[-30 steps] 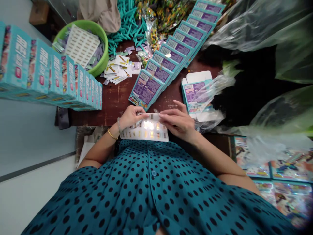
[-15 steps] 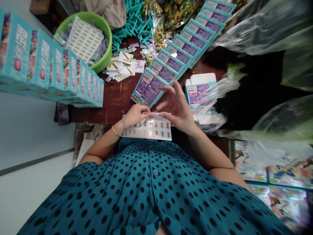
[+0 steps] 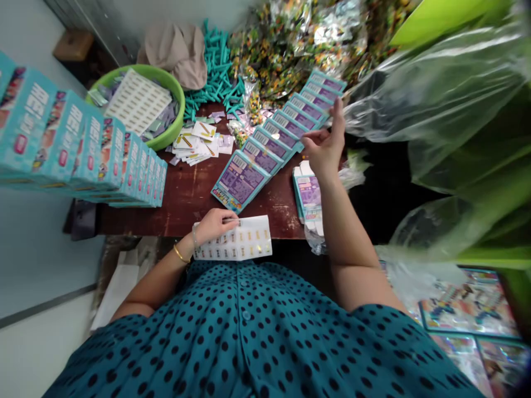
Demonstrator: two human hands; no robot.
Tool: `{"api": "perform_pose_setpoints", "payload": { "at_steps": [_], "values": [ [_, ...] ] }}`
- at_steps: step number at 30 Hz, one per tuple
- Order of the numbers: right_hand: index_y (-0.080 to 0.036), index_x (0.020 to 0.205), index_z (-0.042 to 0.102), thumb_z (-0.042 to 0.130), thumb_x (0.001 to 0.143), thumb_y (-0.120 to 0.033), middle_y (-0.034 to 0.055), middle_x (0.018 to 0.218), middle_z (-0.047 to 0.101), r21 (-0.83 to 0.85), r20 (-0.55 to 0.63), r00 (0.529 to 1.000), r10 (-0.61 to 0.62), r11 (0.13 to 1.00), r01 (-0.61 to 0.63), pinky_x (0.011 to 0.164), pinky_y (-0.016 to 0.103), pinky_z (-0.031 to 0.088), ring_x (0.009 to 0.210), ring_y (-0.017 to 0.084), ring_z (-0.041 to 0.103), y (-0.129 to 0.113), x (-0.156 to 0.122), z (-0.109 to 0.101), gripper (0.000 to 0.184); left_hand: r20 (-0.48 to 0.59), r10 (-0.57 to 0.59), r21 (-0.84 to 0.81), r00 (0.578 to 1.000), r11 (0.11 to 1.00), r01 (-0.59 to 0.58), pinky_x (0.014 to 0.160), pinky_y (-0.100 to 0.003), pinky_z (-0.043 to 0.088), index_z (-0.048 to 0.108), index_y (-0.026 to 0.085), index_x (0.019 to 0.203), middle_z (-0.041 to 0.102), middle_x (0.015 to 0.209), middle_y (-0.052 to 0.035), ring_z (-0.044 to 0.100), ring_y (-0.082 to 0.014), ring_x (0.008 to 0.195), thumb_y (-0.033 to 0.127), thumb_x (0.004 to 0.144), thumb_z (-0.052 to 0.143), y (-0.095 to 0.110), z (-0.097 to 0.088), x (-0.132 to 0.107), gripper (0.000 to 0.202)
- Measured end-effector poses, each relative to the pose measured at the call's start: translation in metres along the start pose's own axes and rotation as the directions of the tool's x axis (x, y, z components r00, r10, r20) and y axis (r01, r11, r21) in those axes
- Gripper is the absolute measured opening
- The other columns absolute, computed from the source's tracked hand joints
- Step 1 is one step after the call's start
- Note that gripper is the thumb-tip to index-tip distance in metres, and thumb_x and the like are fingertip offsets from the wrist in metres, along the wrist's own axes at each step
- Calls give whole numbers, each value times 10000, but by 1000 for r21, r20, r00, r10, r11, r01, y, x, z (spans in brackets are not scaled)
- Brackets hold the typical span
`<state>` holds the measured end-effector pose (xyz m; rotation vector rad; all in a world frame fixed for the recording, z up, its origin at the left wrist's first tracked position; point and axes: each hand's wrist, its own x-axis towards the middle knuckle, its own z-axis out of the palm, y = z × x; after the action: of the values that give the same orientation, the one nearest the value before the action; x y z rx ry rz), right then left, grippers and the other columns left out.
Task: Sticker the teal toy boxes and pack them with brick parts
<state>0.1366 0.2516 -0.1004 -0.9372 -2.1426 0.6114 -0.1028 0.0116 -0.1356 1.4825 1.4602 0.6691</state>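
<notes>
My left hand point(image 3: 214, 228) grips a white sheet of small oval stickers point(image 3: 244, 239) at its upper edge, low in front of my body; thumb and fingers pinch it. The sheet lies roughly level, its right part uncovered. My right hand point(image 3: 326, 145) is raised over the far right part of a slanted row of overlapping teal and purple boxes point(image 3: 243, 179). Its index finger points up and away, apart from the thumb. Whether a small sticker clings to a fingertip, I cannot make out. Partly behind my right forearm lie unfolded-ended boxes point(image 3: 307, 193).
Upright teal boxes point(image 3: 93, 146) line the left side. Behind them stands a green basket point(image 3: 181, 110) with sheets and packets. Printed cards point(image 3: 199, 146), teal plastic pieces point(image 3: 215, 72) and bags of colourful bits point(image 3: 282, 50) lie at the back. Clear plastic bags point(image 3: 448, 83) hang at the right.
My right hand has left the sticker sheet and moved up and right to the far boxes. My left hand still holds the sheet. The camera view has shifted.
</notes>
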Motion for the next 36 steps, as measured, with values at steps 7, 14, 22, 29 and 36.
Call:
{"api": "perform_pose_setpoints", "payload": {
  "at_steps": [7,14,22,29,36],
  "values": [
    [-360,1640,195,592,839,-255,90,1693,225,-108,-31,996,83,990,-86,863,436,607,1123,283,680,49,85,23,900,-84,-6,26,996,1000,9,731,-243,486,755,159,841,778,844,-25,697,-174,792,319,877,615,-8,-1,2,215],
    [-318,1621,251,591,869,-240,115,1631,346,-236,-93,995,30,970,-51,1060,578,498,1383,356,511,49,93,30,830,-92,-9,20,996,1000,11,739,-255,487,741,166,827,771,835,-22,693,-173,786,306,884,612,-13,-6,9,199],
    [-174,1588,323,635,817,-282,91,1029,770,0,-75,955,288,957,-289,880,495,580,858,254,708,79,106,-1,839,-77,-11,-33,997,999,8,725,-264,495,743,179,827,770,829,-30,692,-184,780,331,877,621,-17,-11,17,201],
    [-240,1506,433,639,881,-309,144,1405,603,-244,-232,956,177,941,-233,1047,594,455,1209,309,597,84,108,15,662,-63,19,-5,998,1000,-20,731,-271,486,745,179,830,770,833,-33,691,-184,782,326,882,620,-13,-9,22,199],
    [-176,938,717,626,893,-350,121,1006,721,-183,-159,938,307,925,-333,1019,551,463,1056,295,622,111,125,-5,202,-62,13,2,998,1000,-13,731,-273,493,741,186,816,771,835,-33,688,-184,777,336,877,614,-11,-10,22,205]
  ]
}}
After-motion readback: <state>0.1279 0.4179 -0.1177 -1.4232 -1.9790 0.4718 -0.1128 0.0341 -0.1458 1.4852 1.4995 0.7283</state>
